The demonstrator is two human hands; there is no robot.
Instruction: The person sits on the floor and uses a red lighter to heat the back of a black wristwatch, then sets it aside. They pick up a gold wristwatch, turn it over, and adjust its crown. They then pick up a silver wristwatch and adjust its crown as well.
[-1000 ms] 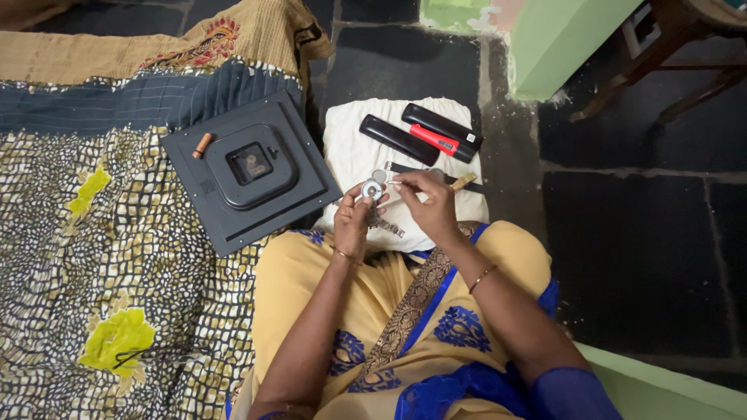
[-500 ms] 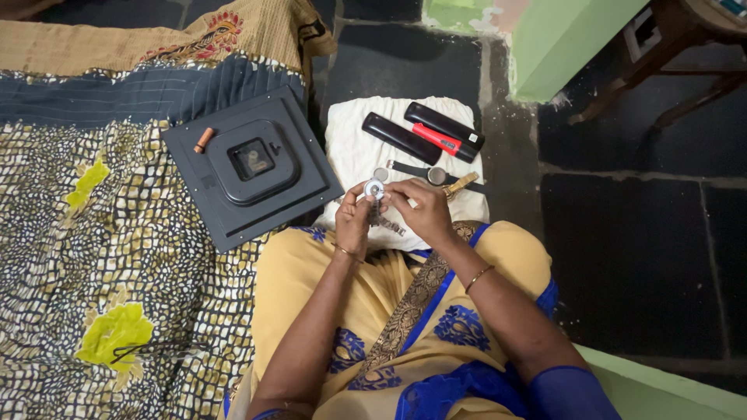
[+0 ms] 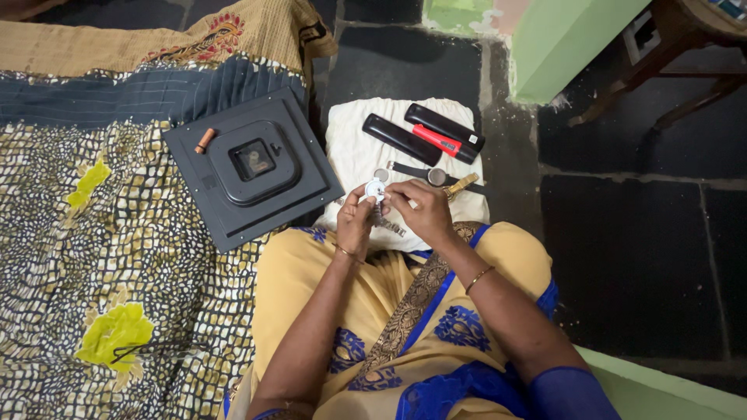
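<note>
My left hand and my right hand meet over a white cloth and together pinch a small round silvery watch with a metal band hanging below it. On the cloth beyond my fingers lie a second watch with a dark strap, a small round metal piece, a tool with a wooden handle, a black oblong case and a black-and-red torch-like tool.
A dark square wall-clock back lies face down at the left on a patterned quilt, with a small brown battery on it. A green wall base and wooden furniture legs stand at the far right on dark floor tiles.
Both hands stay closed on the small watch; the fingers have shifted only slightly around it. The camera view has drifted a little.
</note>
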